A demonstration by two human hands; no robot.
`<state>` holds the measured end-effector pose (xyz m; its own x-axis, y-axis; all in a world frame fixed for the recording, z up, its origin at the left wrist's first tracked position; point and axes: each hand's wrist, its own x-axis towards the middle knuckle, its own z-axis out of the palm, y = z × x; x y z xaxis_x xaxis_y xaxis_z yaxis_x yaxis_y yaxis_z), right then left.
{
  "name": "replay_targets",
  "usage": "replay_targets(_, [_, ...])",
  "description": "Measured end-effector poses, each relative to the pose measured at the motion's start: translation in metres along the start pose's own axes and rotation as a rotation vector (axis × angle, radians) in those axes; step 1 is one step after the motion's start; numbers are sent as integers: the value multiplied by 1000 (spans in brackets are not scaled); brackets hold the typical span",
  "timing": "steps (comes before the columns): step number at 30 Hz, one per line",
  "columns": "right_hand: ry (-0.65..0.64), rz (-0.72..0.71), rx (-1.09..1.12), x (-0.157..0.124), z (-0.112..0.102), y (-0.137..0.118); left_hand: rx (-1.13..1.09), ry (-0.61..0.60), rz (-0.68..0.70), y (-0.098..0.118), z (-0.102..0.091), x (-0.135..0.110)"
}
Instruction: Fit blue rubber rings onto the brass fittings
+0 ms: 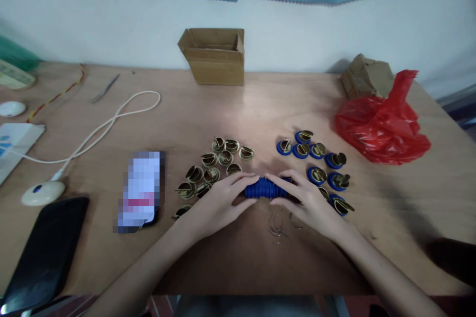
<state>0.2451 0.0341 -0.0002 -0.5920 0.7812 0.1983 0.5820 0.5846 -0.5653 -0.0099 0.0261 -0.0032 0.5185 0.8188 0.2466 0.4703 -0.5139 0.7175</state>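
Note:
Both hands meet at the middle of the wooden table (260, 109). A horizontal stack of blue rings (265, 188) lies between them. My left hand (219, 203) grips its left end with curled fingers. My right hand (308, 198) wraps its right end. Several brass-coloured caps (213, 168) lie loose just left of my left hand. Several brass caps set in blue rings (316, 158) lie just beyond and beside my right hand. A few thin bent wire springs (277, 225) rest on the table below the stack.
An open cardboard box (214, 54) stands at the back centre. A red plastic bag (383, 124) and crumpled brown paper (366, 77) sit back right. A phone (141, 190), a black phone (44, 252), a white cable (111, 121) and a white puck (42, 193) lie left.

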Motion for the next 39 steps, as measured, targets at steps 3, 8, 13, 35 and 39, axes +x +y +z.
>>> replay_targets(3, [-17, 8, 22, 0, -1, 1, -12, -2, -2, 1, -1, 1])
replay_targets(8, [-29, 35, 59, 1, -3, -2, -14, -6, -17, 0, -1, 1])
replay_targets(13, [-45, 64, 96, 1, -5, -3, -8, 5, -13, -1, 1, 0])
replay_targets(35, [-33, 89, 166, -1, 2, -3, -60, 5, -14, -1, 0, 2])
replay_targets(39, [-36, 91, 199, -2, 5, 1, -95, -3, -21, -2, -1, 2])
